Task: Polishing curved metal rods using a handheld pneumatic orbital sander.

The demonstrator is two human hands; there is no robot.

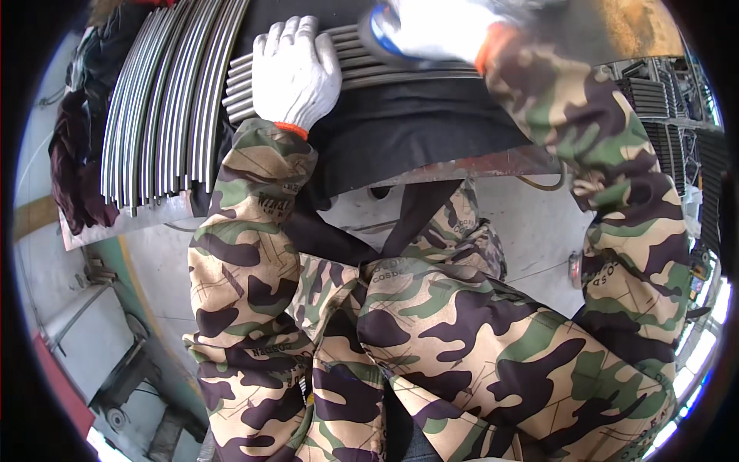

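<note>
My left hand [296, 77], in a white knitted glove with an orange cuff, lies flat with its fingers stretched out. It rests on the left end of a row of grey metal rods [354, 58], laid side by side across a black cloth [408, 115]. At the right part of the same rods, my right hand [450, 29], gloved alike and smeared by motion, grips a rounded blue-and-dark pad-like tool [379, 35]. Its exact kind is too blurred to tell. The tool is over the rods; the glove hides most of it.
Many more metal rods [173, 100] lie in bundles on the left side of the table. Dark crumpled cloth [73, 162] hangs at its left edge. Racks with dark rods [654, 100] stand at the right. A white machine-like box [92, 331] is on the floor at lower left.
</note>
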